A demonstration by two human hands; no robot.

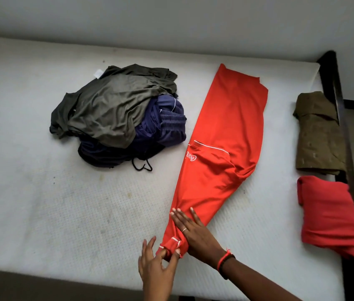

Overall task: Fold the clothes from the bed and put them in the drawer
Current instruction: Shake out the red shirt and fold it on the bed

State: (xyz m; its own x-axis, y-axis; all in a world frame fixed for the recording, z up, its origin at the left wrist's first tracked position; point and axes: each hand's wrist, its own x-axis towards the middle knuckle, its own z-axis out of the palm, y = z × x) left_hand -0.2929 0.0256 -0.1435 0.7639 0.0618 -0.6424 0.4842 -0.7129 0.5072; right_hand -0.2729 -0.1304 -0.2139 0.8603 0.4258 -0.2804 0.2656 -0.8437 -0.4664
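**A:** Where do the trousers lie, and which way do they run?

**B:** Your orange-red trousers (221,137) lie flat on the white mattress (41,203), right of its middle. The legs look to be laid one on the other, though the view does not let me be sure. The long axis runs on a slant. The cuff (171,246) points at you, near the front edge, and the waist end points away and to the right, toward the far edge.

**A:** And my hands?

**B:** Your left hand (156,270) pinches the cuff between thumb and fingertips. Your right hand (195,233), with a red wristband (223,259), lies flat on the lower leg just above the cuff. Its fingers are straight and press the cloth, pointing up along the leg.

**A:** What else is on the bed?

**B:** A loose pile (115,118) sits to the left of the trousers, close beside them, with an olive shirt on top and dark blue clothes under it. At the right edge, apart from the trousers, lie a folded olive piece (319,137) and, nearer to you, a folded red piece (330,213). Both lie against the dark bed frame (332,79).
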